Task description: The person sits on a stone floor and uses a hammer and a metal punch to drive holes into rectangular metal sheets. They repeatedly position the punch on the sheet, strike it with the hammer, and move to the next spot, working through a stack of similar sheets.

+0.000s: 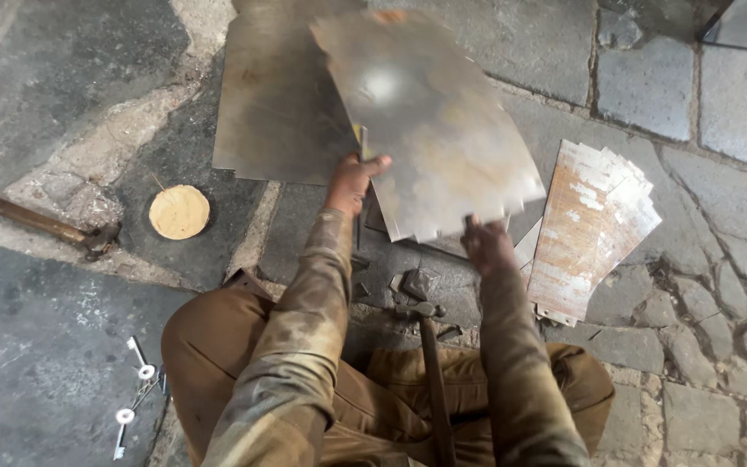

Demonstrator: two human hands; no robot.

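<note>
A large thin metal sheet [425, 112] with a notched near edge is held up off the stone floor, tilted and slightly blurred. My left hand [353, 182] grips its left edge, thumb on top. My right hand [488, 246] holds its notched near edge from below. Under it lies another flat metal sheet [274, 104]. A fanned stack of rusty cut metal strips [594, 225] rests on the floor just right of my right hand. A hammer [430, 363] lies between my knees, its head toward the sheets.
A round wooden disc [179, 212] lies on the floor at left, near a long wooden handle with a metal end [32, 220]. Small white and metal bits [136, 389] lie at lower left. Small metal offcuts [415, 282] sit in front of my knees. Uneven stone paving surrounds everything.
</note>
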